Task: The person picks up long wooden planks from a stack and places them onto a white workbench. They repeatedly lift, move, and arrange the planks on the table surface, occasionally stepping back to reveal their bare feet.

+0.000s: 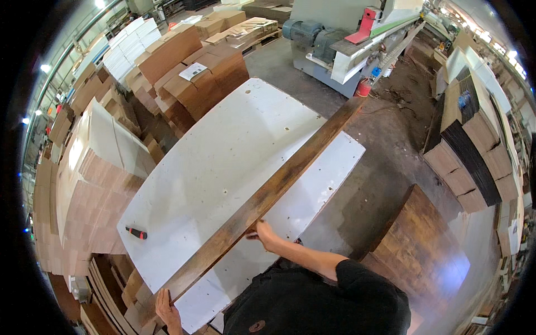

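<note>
On white rectangular counter (223, 162): long dark-brown wooden plank (268, 192) lying diagonal; left hand (166, 309) clamped on its 7 o'clock end, right hand (262, 231) gripping mid-edge. Positioning step; next needs both-hand steadiness.

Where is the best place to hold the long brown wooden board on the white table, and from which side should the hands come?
Probably by its long edges, hands set well apart. The board lies diagonally across the white table, long and narrow. The left hand grips the near end from below; the right hand holds the right edge near the middle.
</note>
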`<state>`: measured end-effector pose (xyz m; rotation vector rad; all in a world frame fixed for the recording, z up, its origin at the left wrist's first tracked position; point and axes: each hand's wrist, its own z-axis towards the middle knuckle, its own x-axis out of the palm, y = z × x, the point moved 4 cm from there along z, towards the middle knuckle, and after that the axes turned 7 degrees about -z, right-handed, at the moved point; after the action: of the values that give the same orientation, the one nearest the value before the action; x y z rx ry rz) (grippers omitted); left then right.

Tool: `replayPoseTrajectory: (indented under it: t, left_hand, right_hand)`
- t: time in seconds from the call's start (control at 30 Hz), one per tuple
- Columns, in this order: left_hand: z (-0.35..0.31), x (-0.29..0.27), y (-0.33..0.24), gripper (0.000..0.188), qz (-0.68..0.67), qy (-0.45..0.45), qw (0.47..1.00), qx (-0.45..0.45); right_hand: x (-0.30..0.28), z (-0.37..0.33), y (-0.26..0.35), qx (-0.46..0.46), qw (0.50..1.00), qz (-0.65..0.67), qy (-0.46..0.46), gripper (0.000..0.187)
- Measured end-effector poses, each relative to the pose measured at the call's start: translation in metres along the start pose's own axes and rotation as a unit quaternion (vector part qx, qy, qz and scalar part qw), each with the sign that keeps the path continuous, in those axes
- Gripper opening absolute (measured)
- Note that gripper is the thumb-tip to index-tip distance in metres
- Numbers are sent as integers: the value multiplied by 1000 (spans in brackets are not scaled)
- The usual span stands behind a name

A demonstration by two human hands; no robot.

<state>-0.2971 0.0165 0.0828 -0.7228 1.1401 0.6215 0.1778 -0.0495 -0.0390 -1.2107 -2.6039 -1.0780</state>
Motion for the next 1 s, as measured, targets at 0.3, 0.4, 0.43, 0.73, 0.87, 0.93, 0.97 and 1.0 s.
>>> replayPoseTrajectory:
  t: [0.3, 0.4, 0.43, 0.73, 0.87, 0.93, 0.97, 1.0]
  left_hand:
    - [-14, 55, 37, 49, -3, 30, 999, -10]
    - [-15, 70, 35, 50, -39, 75, 995, -60]
    - [-15, 71, 31, 51, -52, 66, 995, -46]
    - [-1, 83, 92, 44, -210, 118, 946, -216]
    - [42, 58, 64, 34, -68, 236, 962, -118]
    - [53, 54, 32, 30, -154, 211, 958, -119]
    - [53, 52, 19, 29, -197, 182, 955, -129]
    - [53, 55, 5, 26, -203, 162, 959, -116]
  right_hand:
    - [-13, -82, 20, -480, 736, -476, 30, 38]
    - [1, -96, 44, -595, 584, -553, -6, 46]
    - [6, -98, 55, -627, 524, -576, -16, 49]
    - [15, 29, 88, -413, 470, -780, -9, 24]
    - [33, 28, 88, -510, 446, -736, -2, 18]
    - [33, 24, 74, -544, 425, -722, 41, 17]
    - [41, 14, 68, -532, 437, -723, 48, 17]
    - [45, 2, 60, -521, 448, -725, 52, 18]
